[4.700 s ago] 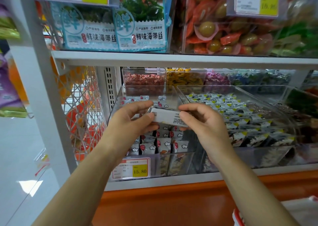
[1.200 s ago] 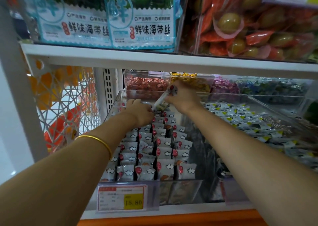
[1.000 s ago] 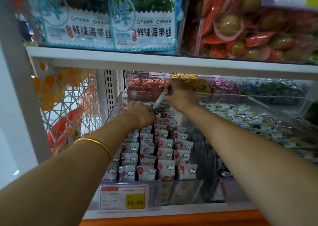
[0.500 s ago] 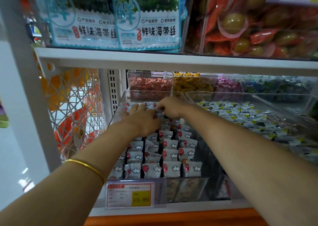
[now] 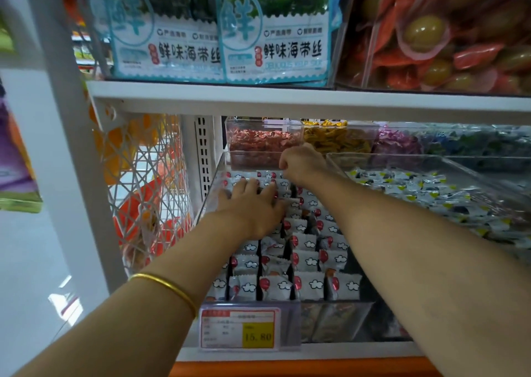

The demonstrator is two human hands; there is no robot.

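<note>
Left hand: your left hand (image 5: 253,204) lies flat on the rear rows of the snack packets (image 5: 309,257). Its fingers are straight and a little spread, and they press the packets down. Half a second ago it was more closed and touched the other hand.
Right hand: your right hand (image 5: 301,162) is at the back end of the clear bin (image 5: 339,322), with the fingers curled under. The palm side is hidden, so it cannot be told if it pinches something or is empty.
Change: one second ago the right hand held one packet up, edge-on, above the last row. Now this packet is not seen in the hand any more. The hand has also risen slightly toward the red candy box (image 5: 261,144) behind the bin.
Meaning: most probably the packet is already pushed into the last row, so this placement looks finished or nearly finished.
Packets and hands: the rows run from the price tag (image 5: 240,329) at the front to the rear wall. The last rows are under your left fingers, just below and in front of your right knuckles. The front rows are well apart from both hands, under your forearms.
Rows: the front rows stand upright and tidy, and some in the middle lean a little.
Next: you probably need only to smooth the rear row and draw both hands out. Lift them first, so that the gold bangle (image 5: 163,287) and your wrists do not drag packets forward.
</note>
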